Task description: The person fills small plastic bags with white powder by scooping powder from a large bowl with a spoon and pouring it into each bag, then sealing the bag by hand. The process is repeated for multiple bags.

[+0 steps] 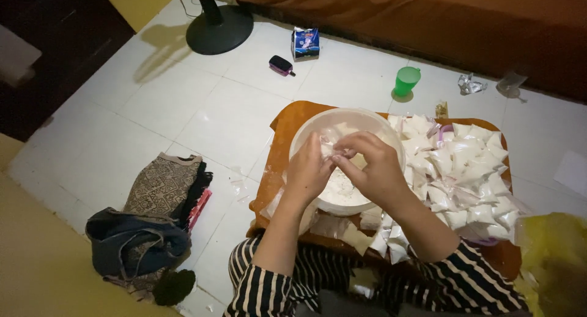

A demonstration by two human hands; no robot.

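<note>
Here, your left hand [307, 170] and right hand [371, 167] meet over the round white plastic bowl [306, 135], fingers pinched together on a small clear plastic pouch [330, 147] just above the white powder [342, 191] inside. Judged from this, you are closing a filled pouch; the next move calls for a firm grip and a short carry right. There, the heap of filled white pouches [465, 170] crowds the orange tray [287, 118] to its far-right edge. Open white tiled floor [183, 103] lies left; a green plastic cup [406, 80] stands beyond.
</note>
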